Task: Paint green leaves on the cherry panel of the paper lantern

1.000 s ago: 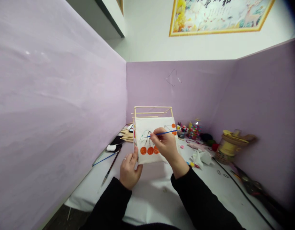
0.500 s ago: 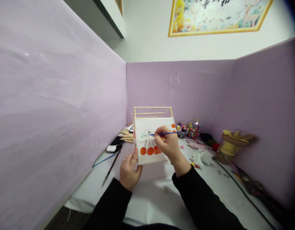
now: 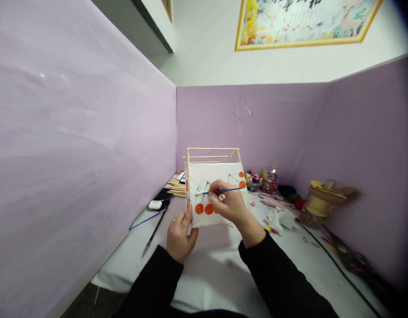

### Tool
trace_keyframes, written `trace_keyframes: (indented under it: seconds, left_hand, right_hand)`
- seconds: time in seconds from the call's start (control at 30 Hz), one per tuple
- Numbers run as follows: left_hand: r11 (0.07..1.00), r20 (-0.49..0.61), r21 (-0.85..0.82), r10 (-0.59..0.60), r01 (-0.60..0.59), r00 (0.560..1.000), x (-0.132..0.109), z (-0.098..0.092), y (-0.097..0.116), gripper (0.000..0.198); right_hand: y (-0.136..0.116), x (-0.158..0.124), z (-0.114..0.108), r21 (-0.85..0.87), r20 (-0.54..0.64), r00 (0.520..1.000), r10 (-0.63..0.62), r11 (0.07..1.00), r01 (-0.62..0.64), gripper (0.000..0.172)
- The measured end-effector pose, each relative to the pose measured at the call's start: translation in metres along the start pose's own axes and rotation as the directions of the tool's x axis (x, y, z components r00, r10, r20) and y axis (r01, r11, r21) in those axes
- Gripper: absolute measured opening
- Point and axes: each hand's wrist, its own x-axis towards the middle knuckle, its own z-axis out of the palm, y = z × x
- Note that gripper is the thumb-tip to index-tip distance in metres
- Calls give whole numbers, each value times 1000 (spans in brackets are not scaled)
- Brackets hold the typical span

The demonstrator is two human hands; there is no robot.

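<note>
A box-shaped lantern frame of thin wooden sticks (image 3: 213,149), faced with a white panel (image 3: 220,170), is tilted up before me. Orange discs (image 3: 199,209), dark thin lines and a greenish leaf outline are painted on the panel. My left hand (image 3: 181,234) grips the lower left corner of the frame, thumb in front, some fingers hidden behind. Pinched in my right hand (image 3: 227,202) is a thin blue paintbrush (image 3: 232,190), its tip pointing left at the leaf outline. Whether the tip touches the panel I cannot tell. My right hand covers part of the painting.
On the left lie wooden sticks (image 3: 177,187), a white earphone case (image 3: 155,205), another blue brush (image 3: 146,220) and a large dark brush (image 3: 155,232). Rightward are paint bottles (image 3: 253,180), a jar of coloured balls (image 3: 270,181), crumpled tissue (image 3: 279,219) and a yellow container (image 3: 318,201). Purple partitions surround the table.
My right hand has moved slightly left and down across the panel, bringing the brush tip from the dark lines to the leaf outline. My left hand keeps its hold on the frame.
</note>
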Motion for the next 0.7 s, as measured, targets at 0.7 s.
trace_keyframes:
  seconds: [0.7]
  left_hand:
    - [1000,-57,16,10,-9,998,0,2,-1,65]
  right_hand:
    - [0,2,-53,130,-543,837,75,991,-5,5]
